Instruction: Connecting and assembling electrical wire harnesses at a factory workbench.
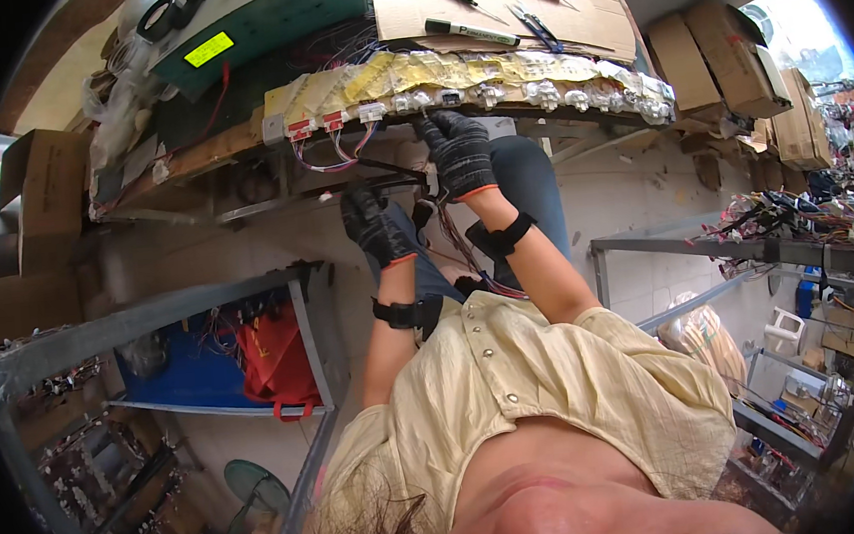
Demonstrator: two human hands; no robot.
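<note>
Head view: the taped yellow connector strip (pixel 397 72) lies before me, wired at its left end, seemingly unwired farther right, so I judge much remains. My right hand (pixel 462 154) meets its lower edge; my left hand (pixel 376 228) hangs below. Right fingers close together, left curled; whether they grip anything, I can't tell.

1. Left hand (pixel 376 227): streaked black-and-grey knit glove (pixel 388 242), thin orange cuff edge (pixel 402 261).
2. Right hand (pixel 460 152): matching glove (pixel 465 167), same orange edging (pixel 478 194).
3. Broad black fabric band (pixel 397 314) on left forearm; similar band (pixel 513 234) on right.
4. Pale cream-yellow, creased shirt (pixel 576 376), round metallic snaps (pixel 513 398) down the front, from where I stand.
5. Blue trousers (pixel 534 193).
</note>
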